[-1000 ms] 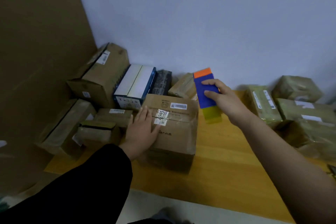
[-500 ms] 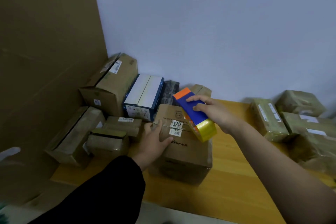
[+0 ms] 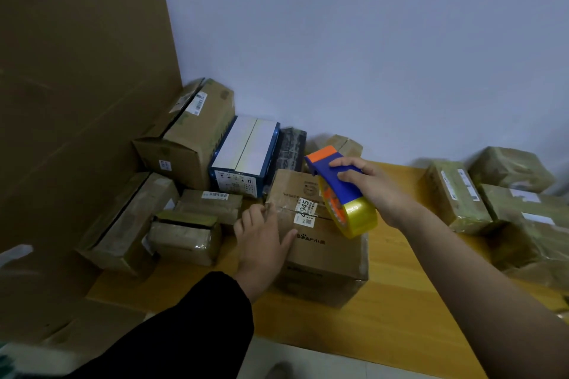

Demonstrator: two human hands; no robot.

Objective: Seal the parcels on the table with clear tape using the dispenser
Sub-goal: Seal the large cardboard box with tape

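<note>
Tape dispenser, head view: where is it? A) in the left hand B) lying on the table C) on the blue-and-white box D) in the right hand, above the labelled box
D: the right hand grips the tape dispenser above the labelled box; the left hand lies flat on that box.

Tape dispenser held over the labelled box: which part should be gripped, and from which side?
Take the tape dispenser by its blue body, from above-right, as the right hand does; that leaves the orange tip and tape roll free to meet the box.
</note>
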